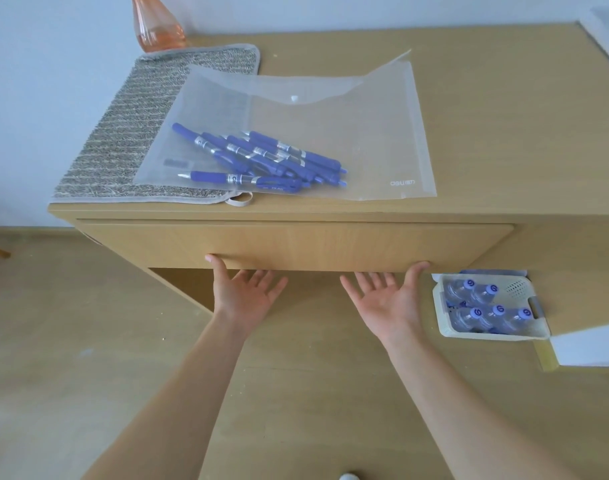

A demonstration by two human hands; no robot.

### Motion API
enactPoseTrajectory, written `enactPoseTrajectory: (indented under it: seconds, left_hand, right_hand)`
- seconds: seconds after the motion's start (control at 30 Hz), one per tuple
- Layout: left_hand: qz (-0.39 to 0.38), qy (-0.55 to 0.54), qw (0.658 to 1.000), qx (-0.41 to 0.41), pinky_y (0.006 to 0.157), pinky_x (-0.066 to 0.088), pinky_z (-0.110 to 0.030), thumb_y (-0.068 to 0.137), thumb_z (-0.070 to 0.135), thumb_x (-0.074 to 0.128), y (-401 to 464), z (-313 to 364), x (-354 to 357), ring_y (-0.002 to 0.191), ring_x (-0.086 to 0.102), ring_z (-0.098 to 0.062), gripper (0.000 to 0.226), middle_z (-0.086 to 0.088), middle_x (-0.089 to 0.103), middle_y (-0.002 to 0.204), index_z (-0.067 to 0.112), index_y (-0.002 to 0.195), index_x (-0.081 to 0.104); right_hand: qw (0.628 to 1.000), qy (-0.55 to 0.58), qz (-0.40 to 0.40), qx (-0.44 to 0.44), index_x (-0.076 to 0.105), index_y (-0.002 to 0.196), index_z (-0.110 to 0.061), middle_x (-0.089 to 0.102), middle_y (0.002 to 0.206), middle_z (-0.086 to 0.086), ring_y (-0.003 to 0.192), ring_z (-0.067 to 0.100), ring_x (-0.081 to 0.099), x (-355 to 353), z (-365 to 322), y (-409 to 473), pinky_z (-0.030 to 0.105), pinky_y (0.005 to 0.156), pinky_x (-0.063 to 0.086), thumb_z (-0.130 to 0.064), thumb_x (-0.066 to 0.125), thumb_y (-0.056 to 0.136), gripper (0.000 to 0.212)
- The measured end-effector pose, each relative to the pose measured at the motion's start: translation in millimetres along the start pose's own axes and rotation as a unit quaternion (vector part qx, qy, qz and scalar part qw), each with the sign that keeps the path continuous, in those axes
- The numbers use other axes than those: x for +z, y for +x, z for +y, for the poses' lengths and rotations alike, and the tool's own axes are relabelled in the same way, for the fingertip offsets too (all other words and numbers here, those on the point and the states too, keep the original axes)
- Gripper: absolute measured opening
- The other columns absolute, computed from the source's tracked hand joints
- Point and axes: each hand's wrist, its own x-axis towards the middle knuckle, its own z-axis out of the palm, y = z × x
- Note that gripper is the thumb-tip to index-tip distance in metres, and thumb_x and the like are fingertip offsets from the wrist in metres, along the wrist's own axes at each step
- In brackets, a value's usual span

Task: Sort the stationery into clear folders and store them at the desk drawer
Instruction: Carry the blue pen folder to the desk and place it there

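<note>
Both palms face up, grip released: left hand [244, 295] and right hand [387, 299] reach under the pale wooden drawer front [296, 245]. Pull evenly, keeping it straight. The clear plastic folder [348, 133] holding blue pens [261, 159] lies on the surface above.

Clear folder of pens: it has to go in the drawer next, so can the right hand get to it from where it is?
Probably yes. The right hand is open, palm up under the drawer front, holding nothing. The clear folder lies on the desk top just above, with nothing between.
</note>
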Motion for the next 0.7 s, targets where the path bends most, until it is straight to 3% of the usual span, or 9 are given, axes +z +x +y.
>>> enactPoseTrajectory:
  seconds: [0.17,0.3,0.4,0.63,0.7]
  left_hand:
    - [0.030,0.033,0.999,0.027,0.100,0.038,-0.051,0.078,0.080,0.032,-18,-13,-10,0.135,0.037,-0.033,0.102,-0.015,0.030,0.151,0.011,0.151,0.012]
    - [0.053,0.033,0.997,0.038,0.105,0.035,-0.051,0.078,0.080,0.030,-30,-20,-21,0.138,0.033,-0.032,0.102,-0.015,0.027,0.152,0.010,0.151,0.013]
    - [0.048,0.047,0.997,0.043,0.105,0.036,-0.049,0.079,0.080,0.026,-41,-26,-29,0.135,0.037,-0.030,0.101,-0.013,0.039,0.145,0.004,0.144,0.028]
    - [0.031,0.045,0.998,0.039,0.101,0.040,-0.048,0.078,0.080,0.027,-70,-37,-45,0.125,0.048,-0.031,0.091,-0.012,0.050,0.132,0.008,0.131,0.040]
    - [0.027,0.047,0.998,0.035,0.098,0.042,-0.047,0.079,0.080,0.027,-80,-39,-54,0.123,0.050,-0.030,0.090,-0.012,0.052,0.129,0.005,0.126,0.042]
  right_hand:
    - [1.000,-0.024,-0.004,-0.005,0.024,0.146,-0.022,0.046,0.128,0.004,0.137,0.027,0.033,-22,7,-11,0.055,0.098,0.040,-0.075,0.042,0.073,0.092]
    - [0.999,-0.038,-0.011,-0.013,0.037,0.141,-0.018,0.053,0.130,0.004,0.112,0.024,0.053,-38,12,-23,0.049,0.093,0.046,-0.076,0.044,0.068,0.093]
    - [0.999,-0.032,-0.004,-0.014,0.039,0.140,-0.017,0.053,0.130,0.004,0.106,0.022,0.055,-45,17,-34,0.047,0.092,0.046,-0.076,0.044,0.066,0.094]
    - [1.000,-0.012,0.001,-0.012,0.034,0.141,-0.020,0.052,0.117,0.004,0.133,0.029,0.037,-64,25,-62,0.050,0.094,0.045,-0.074,0.040,0.074,0.087]
    - [1.000,-0.010,0.004,-0.015,0.035,0.139,-0.021,0.052,0.119,0.004,0.129,0.028,0.039,-71,29,-70,0.051,0.094,0.045,-0.074,0.040,0.075,0.083]
